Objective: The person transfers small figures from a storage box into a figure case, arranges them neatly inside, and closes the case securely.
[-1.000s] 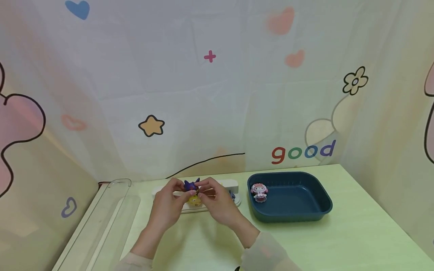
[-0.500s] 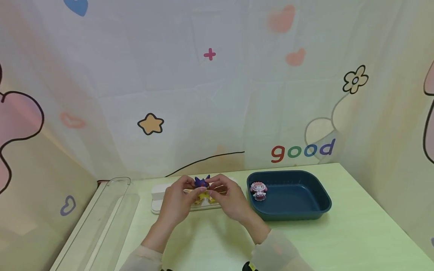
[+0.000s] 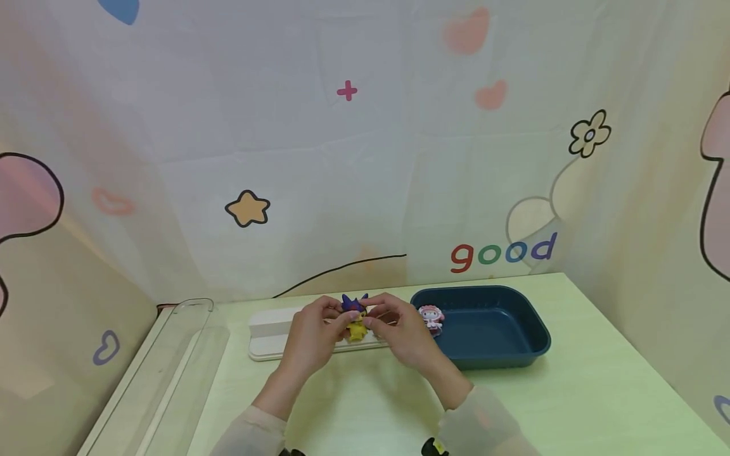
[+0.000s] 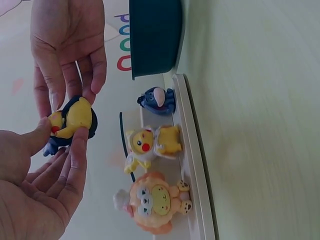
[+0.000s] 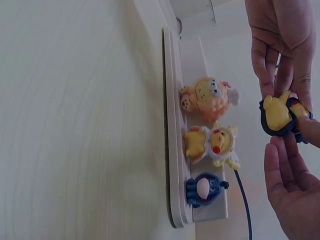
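A small yellow Pikachu figure (image 3: 357, 330) in a dark blue-purple cape and pointed hood is held between both hands above the white stand (image 3: 268, 345). My left hand (image 3: 313, 335) pinches its left side with thumb and fingers. From the other side, my right hand (image 3: 407, 335) grips it, fingertips close to the hood. On the stand, the left wrist view has a blue donkey figure (image 4: 159, 101), a yellow Pikachu in a pale hood (image 4: 155, 142) and a peach fluffy figure (image 4: 156, 202), standing in a row. The hands hide these in the head view.
A dark blue basin (image 3: 490, 361) stands right of the stand, with a pink-and-white figure (image 3: 431, 320) at its left end. A clear plastic cover (image 3: 165, 373) lies along the table's left edge. A printed curtain (image 3: 319, 158) hangs behind the table.
Both hands have moved right along the stand with the caped Pikachu figure, which now shows more of its yellow body. The head view has shifted slightly.
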`<control>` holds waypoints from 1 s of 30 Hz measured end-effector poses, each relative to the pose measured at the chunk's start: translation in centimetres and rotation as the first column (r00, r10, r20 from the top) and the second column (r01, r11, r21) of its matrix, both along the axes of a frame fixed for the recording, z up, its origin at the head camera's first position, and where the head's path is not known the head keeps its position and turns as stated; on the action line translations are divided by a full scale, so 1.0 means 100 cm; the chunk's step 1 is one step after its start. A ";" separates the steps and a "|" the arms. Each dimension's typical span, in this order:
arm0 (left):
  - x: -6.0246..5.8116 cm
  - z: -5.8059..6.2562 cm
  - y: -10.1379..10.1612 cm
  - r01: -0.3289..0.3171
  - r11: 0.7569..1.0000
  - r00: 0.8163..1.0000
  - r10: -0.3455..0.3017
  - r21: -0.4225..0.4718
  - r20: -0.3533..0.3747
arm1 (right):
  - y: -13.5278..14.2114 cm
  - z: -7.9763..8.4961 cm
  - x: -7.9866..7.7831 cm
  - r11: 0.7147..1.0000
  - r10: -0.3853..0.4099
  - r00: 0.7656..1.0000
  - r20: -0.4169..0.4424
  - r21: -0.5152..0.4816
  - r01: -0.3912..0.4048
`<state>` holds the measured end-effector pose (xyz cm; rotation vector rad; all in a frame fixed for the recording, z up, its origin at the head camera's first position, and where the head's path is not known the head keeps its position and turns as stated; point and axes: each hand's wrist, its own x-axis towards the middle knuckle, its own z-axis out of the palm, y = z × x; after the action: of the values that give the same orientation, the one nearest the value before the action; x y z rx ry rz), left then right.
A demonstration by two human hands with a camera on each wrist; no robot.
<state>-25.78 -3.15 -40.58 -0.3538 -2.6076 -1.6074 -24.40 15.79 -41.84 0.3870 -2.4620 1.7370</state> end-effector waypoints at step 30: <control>-0.004 -0.002 0.071 0.127 0.988 0.985 -0.137 0.093 0.108 | 0.080 0.005 0.007 0.999 -0.013 0.990 0.141 0.039 0.007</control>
<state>-26.21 3.91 -40.83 -0.4517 -2.6368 -1.8268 -23.70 23.82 -41.38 0.2628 -2.5921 1.7732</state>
